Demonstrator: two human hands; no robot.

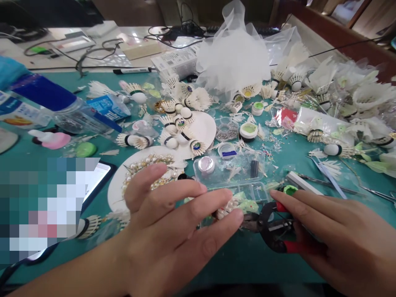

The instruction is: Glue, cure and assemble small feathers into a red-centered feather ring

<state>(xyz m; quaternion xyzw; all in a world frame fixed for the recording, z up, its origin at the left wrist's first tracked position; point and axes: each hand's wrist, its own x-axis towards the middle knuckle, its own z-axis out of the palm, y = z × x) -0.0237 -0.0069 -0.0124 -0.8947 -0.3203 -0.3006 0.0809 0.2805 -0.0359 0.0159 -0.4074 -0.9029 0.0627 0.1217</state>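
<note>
My left hand (173,222) is closed around a decorated shuttlecock (225,209), whose ribs show between the fingertips. Pale green leaf-like pieces (247,205) stick out beside it. In my right hand (337,231) are pliers (272,227) with red handles and dark jaws. The jaws point left and reach to the shuttlecock, close by my left fingertips; whether they grip anything is hidden. Just behind the hands lies a clear compartment box (229,169) with a small pink-lidded jar (206,165) in it.
A white plate (116,185) of pearl strands sits left of centre, with another white plate (206,130) of shuttlecocks behind. A phone (95,181) lies at left, near a tilted blue bottle (46,93). Tweezers (329,179), a bundle of white tulle (235,53) and several shuttlecocks crowd the green mat.
</note>
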